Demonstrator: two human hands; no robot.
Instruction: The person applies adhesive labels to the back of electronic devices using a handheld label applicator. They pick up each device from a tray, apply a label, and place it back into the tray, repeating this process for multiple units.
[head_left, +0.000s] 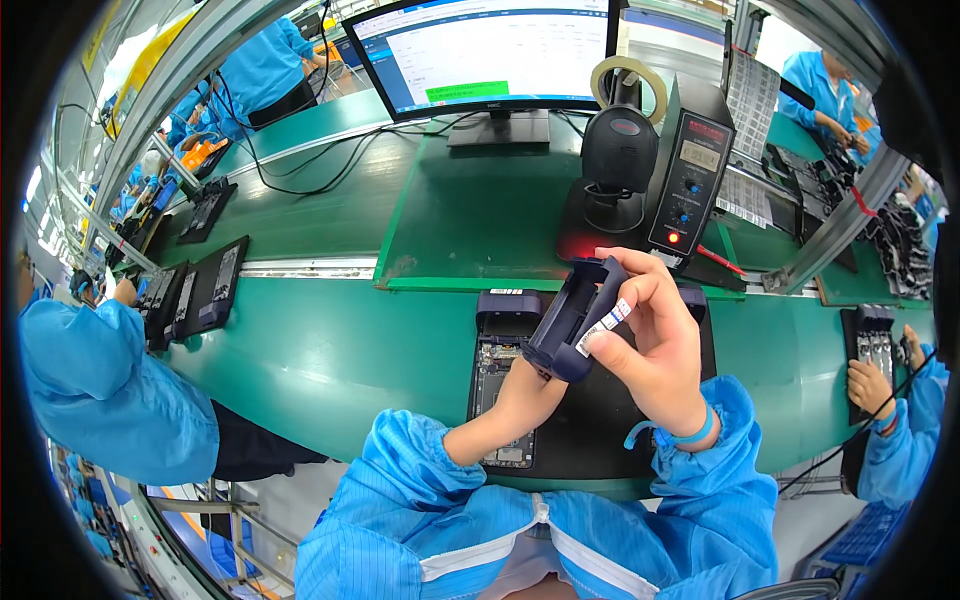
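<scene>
A dark navy plastic device housing (570, 325), hollow along its length and carrying a white barcode label, is held tilted above the bench. My right hand (660, 345) grips it along the right side, thumb beside the label and fingers near its upper end. At the lower end my left hand (530, 398) grasps it, with most of the fingers hidden behind the part. Below my hands lies a black mat (590, 430). On its left side rests an opened device (500, 362) with a bare circuit board, partly covered by my left hand.
A black barcode scanner (618, 150) on a stand glows red just beyond the housing. Beside it stands a black control box (690, 175) with a display and knobs. A monitor (490, 55) is behind. Co-workers in blue sit at left (120, 390) and right (905, 440).
</scene>
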